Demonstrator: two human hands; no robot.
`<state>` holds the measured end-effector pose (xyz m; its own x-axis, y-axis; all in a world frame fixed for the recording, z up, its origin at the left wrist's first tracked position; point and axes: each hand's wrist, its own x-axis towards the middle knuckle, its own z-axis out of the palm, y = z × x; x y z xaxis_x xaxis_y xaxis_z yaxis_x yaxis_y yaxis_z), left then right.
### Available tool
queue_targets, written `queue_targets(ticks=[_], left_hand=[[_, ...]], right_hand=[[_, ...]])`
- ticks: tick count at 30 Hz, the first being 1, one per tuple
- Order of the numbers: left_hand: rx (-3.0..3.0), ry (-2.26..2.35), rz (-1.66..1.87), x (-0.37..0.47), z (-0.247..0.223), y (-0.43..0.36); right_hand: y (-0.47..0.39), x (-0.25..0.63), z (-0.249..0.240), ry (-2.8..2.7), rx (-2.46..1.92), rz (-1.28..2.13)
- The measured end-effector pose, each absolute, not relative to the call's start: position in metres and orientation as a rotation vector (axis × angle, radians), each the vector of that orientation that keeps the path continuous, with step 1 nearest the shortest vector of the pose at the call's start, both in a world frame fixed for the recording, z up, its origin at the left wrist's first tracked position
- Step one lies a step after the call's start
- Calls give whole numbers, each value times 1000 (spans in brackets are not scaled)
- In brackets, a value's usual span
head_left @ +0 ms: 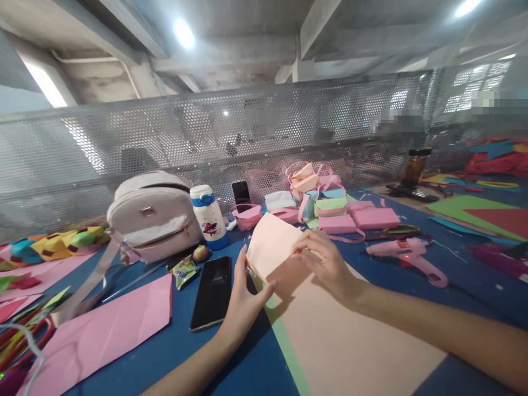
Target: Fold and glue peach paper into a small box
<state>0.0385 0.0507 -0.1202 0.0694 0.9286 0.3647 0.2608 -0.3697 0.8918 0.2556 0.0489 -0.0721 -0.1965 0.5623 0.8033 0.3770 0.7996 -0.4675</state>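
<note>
A large peach craft sheet lies on the blue table in front of me, its far end curled up and back toward me. My right hand pinches the raised end, fingertips and thumb together on its edge. At the sheet's left edge, my left hand touches the curl with thumb and fingers spread wide apart. A light green sheet shows as a strip under the peach one. Just left of my left hand lies a black smartphone.
Left are a pink folded sheet, a pale backpack and a water bottle. Small pink craft bags stand at the back. A pink glue gun with a cord lies right. Behind rises a perforated metal screen.
</note>
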Motion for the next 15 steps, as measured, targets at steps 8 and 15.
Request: queue_targets(ticks=[8,15], left_hand=[[1698,1183,1349,38,-122,51],[1688,1181,1353,38,-122,51]], right_hand=[[49,256,-72,-1814,-732,227],[50,255,-72,-1810,-736,239]])
